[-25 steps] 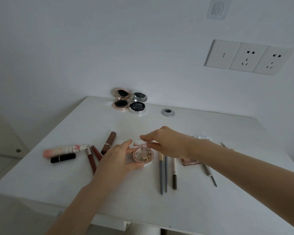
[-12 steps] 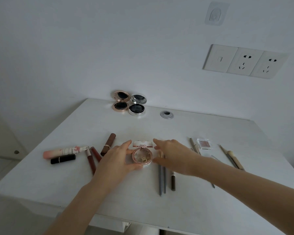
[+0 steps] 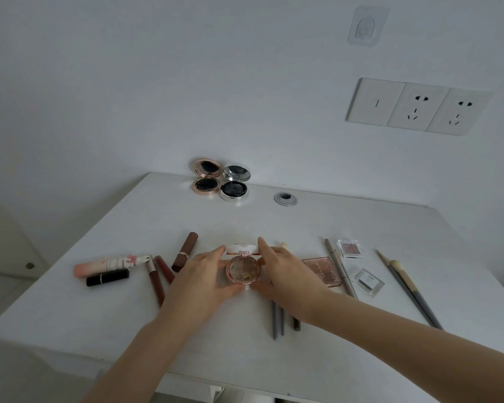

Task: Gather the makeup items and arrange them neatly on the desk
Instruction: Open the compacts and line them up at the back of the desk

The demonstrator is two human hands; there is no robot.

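Both of my hands clasp the round compact (image 3: 243,270) between them: my left hand (image 3: 204,282) curls round its left rim, forefinger up by the hinge and thumb under the near edge, and my right hand (image 3: 288,274) closes on the right rim, forefinger laid along the edge of the raised white lid (image 3: 243,248) and thumb meeting the near edge. Half a second ago my right hand lay flat and spread just beside the compact, over the pencils; a second ago it was pinching the top of the lid. Since then it has come in against the compact, while my left hand has kept its hold throughout. The compact sits open on the white desk (image 3: 274,373) at the middle of the row, where it sat before. To its left lie a brown lipstick (image 3: 185,251), two dark red gloss tubes (image 3: 157,282), a black lipstick (image 3: 107,278) and a pink tube with a rabbit figure (image 3: 111,264), none of them moved. Grey pencils (image 3: 274,321) stick out from under my right wrist. To the right lie a rose eyeshadow palette (image 3: 322,270), now uncovered, a thin pencil (image 3: 341,269), a small square eyeshadow pan (image 3: 350,248), a clear case (image 3: 368,280) and two long brushes (image 3: 410,289). Against the wall at the back stand a rose-gold compact (image 3: 206,177) and a silver compact (image 3: 234,183), both open.
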